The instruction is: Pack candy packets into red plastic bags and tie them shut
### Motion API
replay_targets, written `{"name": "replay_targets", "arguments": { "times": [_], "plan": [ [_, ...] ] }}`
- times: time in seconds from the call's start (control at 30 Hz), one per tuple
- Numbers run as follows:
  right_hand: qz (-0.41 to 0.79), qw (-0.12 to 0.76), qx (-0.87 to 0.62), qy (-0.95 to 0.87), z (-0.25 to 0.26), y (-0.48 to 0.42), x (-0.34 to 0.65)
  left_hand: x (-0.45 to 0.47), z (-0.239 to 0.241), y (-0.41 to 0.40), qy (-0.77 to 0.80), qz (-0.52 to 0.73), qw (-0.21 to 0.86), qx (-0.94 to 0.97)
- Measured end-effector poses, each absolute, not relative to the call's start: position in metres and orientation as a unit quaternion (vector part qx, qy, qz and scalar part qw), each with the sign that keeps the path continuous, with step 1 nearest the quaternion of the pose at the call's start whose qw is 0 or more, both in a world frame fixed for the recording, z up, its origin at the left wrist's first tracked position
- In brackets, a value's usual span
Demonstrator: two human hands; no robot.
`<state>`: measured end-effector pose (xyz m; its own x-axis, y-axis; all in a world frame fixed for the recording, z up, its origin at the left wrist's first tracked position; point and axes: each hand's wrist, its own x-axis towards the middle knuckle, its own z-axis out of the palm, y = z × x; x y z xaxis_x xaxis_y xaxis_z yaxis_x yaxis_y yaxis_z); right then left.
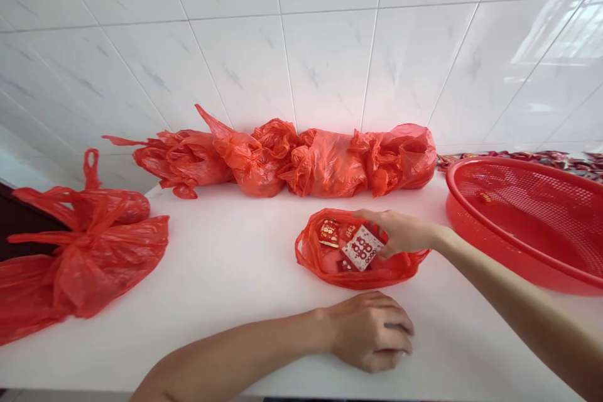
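My right hand [402, 232] reaches over an opened red plastic bag [313, 271], its fingers and thumb apart. Just beside the thumb, inside the bag, is a white packet with red printed characters [362, 247]; whether the hand touches it is unclear. A small red-and-gold packet [329, 233] and other small red packets lie in the same bag. My left hand [372, 333] rests on the white table [226, 289] in front of the bag, knuckles up. Its fingers are loosely curled in, and nothing shows in them.
Several filled, tied red bags [339, 163] stand along the tiled wall [325, 69]. More knotted red bags [108, 257] sit at the left. A large red plastic basket [509, 264] stands at the right, with a row of colourful wrapped pieces [527, 158] behind it.
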<state>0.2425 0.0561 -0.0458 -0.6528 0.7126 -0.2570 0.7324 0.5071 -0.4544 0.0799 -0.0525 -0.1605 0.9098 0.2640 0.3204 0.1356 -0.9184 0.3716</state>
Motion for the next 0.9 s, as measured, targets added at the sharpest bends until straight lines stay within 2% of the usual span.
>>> {"name": "replay_targets", "arguments": {
  "times": [0.23, 0.33, 0.43, 0.53, 0.63, 0.77, 0.9],
  "plan": [
    [-0.252, -0.028, 0.453, 0.855, -0.075, 0.034, 0.246, 0.081, -0.158, -0.055, 0.103, 0.207, 0.149, 0.962],
    [-0.242, -0.063, 0.455, 0.854, -0.086, 0.028, 0.249, 0.074, -0.143, -0.05, 0.122, 0.298, 0.137, 0.937],
    [-0.239, -0.128, 0.438, 0.857, -0.094, 0.026, 0.251, 0.06, -0.124, -0.037, 0.219, 0.396, 0.142, 0.88],
    [-0.294, -0.201, 0.435, 0.827, -0.097, 0.024, 0.251, 0.044, -0.112, -0.021, 0.352, 0.426, 0.195, 0.81],
    [-0.424, -0.279, 0.419, 0.753, -0.099, 0.02, 0.246, 0.033, -0.113, -0.011, 0.452, 0.437, 0.287, 0.723],
    [-0.551, -0.333, 0.376, 0.666, -0.102, 0.016, 0.239, 0.029, -0.121, -0.01, 0.453, 0.423, 0.447, 0.645],
    [-0.612, -0.348, 0.342, 0.622, -0.102, 0.016, 0.238, 0.029, -0.12, -0.01, 0.453, 0.466, 0.493, 0.579]
  ]
}}
